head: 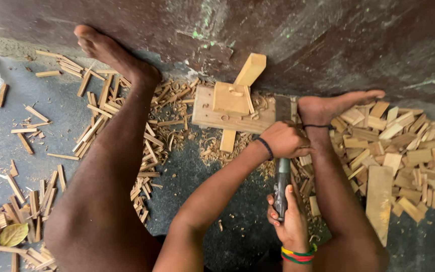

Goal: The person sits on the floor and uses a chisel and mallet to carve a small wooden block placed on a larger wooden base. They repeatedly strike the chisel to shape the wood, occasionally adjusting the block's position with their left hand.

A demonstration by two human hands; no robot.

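Head view: I look down at a person seated on a dark concrete floor [217, 201], legs stretched toward a stained wall [328, 40]. My left hand [284, 140] sits near the top of a broad-bladed chopping knife [281, 161]; its fingers are curled down tight, though I cannot tell what small piece they press, since the hand hides it. My right hand [290, 221] is lower, fingers wrapped firmly around the knife's grey handle, which runs up between the two hands. The flat metal blade shows just above the left hand, beside the right foot [333, 103].

The blade's upper end meets the right end of a wooden work block [230, 113], a flat board with a smaller square block on top and a long slat lying crosswise under it. The block lies against the base of the wall, between the two feet. The left foot [112, 50] rests well apart, up by the wall.

A heap of short cut wood pieces [404, 146] lies to the right of the right leg. Thin wooden sticks [96, 111] are scattered left of the left leg, with shavings [177, 100] around the block.
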